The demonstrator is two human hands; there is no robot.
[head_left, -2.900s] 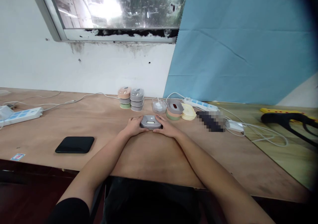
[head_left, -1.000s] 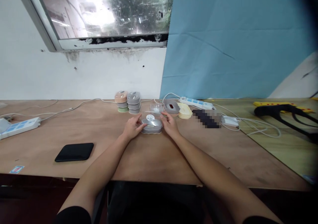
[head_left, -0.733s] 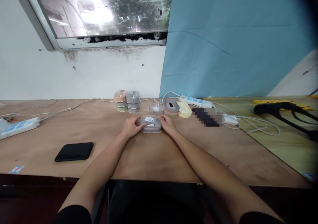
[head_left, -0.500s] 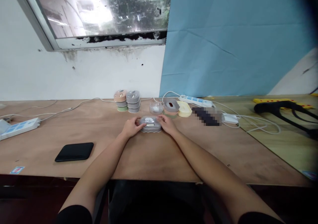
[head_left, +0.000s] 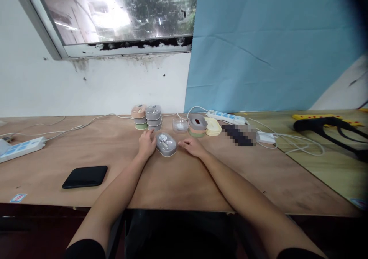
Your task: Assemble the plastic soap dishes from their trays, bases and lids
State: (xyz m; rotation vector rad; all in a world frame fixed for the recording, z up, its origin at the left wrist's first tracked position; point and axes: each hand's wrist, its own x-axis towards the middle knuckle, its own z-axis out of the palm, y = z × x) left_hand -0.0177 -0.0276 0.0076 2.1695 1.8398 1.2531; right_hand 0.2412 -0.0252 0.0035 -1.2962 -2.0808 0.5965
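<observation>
A grey rounded box with a clear lid and a round white label (head_left: 166,145) lies at an angle on the table in front of me. My left hand (head_left: 147,143) is at its left end, fingers stretched forward; whether it touches the box I cannot tell. On the other side, my right hand (head_left: 193,147) rests on the table just off the box, fingers loosely extended toward it and holding nothing. Behind the box stand a clear lid-like piece (head_left: 180,126) and a stack of grey, pink and green box bases (head_left: 197,124).
Two stacks of lidded boxes, one pink-topped (head_left: 139,112) and one grey (head_left: 153,113), stand at the back. Yellowish stacked pieces (head_left: 213,126) lie right of centre. A black phone-like slab (head_left: 85,176) lies left. Power strips (head_left: 226,117) and white cables run along the table.
The grey box has turned and shifted slightly left. Both hands have let go of its ends; the left now lies beside it and the right has drawn away a little.
</observation>
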